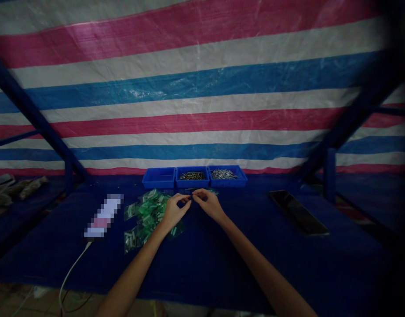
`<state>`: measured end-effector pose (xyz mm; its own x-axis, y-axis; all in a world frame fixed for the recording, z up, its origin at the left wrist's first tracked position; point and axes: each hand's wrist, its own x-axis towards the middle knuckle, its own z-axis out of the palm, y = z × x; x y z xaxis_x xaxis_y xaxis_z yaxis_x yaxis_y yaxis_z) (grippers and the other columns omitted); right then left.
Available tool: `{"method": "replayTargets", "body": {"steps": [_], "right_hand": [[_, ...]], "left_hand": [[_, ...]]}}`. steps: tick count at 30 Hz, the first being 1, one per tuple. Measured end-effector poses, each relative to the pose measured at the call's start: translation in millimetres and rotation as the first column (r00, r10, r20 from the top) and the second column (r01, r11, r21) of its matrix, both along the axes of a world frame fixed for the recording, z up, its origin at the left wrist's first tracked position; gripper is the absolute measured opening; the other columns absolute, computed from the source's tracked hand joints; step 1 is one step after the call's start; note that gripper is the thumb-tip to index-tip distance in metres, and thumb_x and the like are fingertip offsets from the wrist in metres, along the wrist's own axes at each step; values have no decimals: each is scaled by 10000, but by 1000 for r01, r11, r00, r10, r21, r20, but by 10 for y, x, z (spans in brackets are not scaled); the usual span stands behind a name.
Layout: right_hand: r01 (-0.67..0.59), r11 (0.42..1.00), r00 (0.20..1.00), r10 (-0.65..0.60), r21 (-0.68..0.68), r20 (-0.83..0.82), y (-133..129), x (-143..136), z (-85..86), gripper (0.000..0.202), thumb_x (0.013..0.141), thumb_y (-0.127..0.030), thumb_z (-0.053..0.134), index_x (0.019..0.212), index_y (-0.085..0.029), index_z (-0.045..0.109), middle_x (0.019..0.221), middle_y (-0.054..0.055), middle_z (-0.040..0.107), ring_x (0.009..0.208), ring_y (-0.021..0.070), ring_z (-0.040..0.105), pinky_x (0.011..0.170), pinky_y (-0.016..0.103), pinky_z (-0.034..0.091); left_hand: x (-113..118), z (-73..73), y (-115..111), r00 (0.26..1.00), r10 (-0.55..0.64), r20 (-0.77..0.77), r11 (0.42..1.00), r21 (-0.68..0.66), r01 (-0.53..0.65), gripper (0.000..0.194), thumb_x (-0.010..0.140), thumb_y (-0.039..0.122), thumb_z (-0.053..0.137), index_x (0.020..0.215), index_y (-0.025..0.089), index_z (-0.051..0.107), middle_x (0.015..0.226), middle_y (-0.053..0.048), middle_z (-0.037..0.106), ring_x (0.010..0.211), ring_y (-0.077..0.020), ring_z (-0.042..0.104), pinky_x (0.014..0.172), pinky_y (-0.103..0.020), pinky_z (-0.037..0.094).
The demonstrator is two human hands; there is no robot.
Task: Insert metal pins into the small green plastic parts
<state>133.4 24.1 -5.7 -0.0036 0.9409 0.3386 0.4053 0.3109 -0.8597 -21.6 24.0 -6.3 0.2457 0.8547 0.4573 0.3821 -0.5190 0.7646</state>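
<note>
My left hand and my right hand meet fingertip to fingertip over the blue tabletop, just in front of a row of small blue bins. Thumb and forefinger are pinched on both sides; whatever lies between them is too small and dark to make out. Thin dark pieces show just beyond the fingertips. Beside and partly behind my left hand is a pile of small clear and green plastic bags, some with pale pieces inside. The middle bin holds brownish, thin metal pieces, and the right bin holds silvery ones.
A third blue bin stands at the row's left end. A lit phone with a white cable lies on the left, a dark phone on the right. Blue frame posts flank the table before a striped tarp.
</note>
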Motion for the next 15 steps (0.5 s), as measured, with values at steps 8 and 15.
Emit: {"method": "replayTargets", "body": {"steps": [8, 15], "right_hand": [[-132, 989, 974, 118, -63, -194, -52, 3, 6, 227, 694, -355, 604, 777, -150, 656, 739, 40, 677, 664, 155, 614, 630, 268, 469], [-158, 985, 955, 133, -76, -264, -46, 23, 7, 254, 732, -390, 563, 771, -169, 680, 804, 42, 691, 753, 168, 624, 710, 280, 470]], "left_hand": [[-35, 10, 11, 996, 16, 85, 1000, 5, -16, 126, 711, 267, 623, 759, 178, 697, 718, -41, 644, 675, -153, 593, 635, -264, 462], [-20, 38, -8, 995, 31, 90, 997, 72, -38, 121, 707, 270, 624, 775, 199, 694, 790, -36, 618, 711, -144, 585, 637, -255, 463]]}}
